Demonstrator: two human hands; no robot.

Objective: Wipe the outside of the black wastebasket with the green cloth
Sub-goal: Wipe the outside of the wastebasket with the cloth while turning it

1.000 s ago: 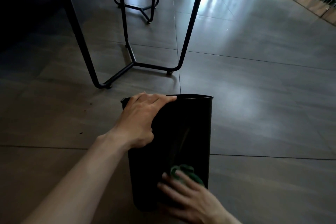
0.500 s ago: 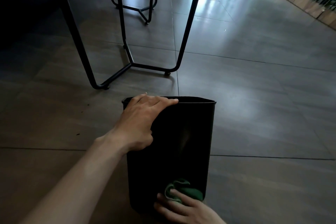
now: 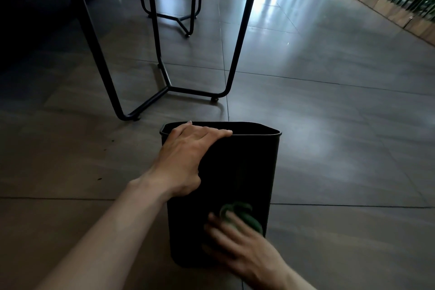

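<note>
Left hand (image 3: 186, 158) clamps the black wastebasket (image 3: 247, 172) rim at eleven o'clock; right hand (image 3: 244, 254) presses the green cloth (image 3: 244, 216) flat-fingered against its near wall.

Left hand (image 3: 186, 160) grips wastebasket (image 3: 249, 172) rim; right hand (image 3: 242, 249) presses cloth (image 3: 244, 216).

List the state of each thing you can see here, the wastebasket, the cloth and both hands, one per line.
black wastebasket: upright on the floor, open at the top, no lid.
green cloth: bunched, pressed against the lower near wall of the wastebasket.
left hand: gripping the wastebasket's rim at its left corner, fingers over the edge.
right hand: fingers spread over the cloth, low on the wastebasket; blurred.
table frame: standing on the floor beyond the wastebasket.
</note>
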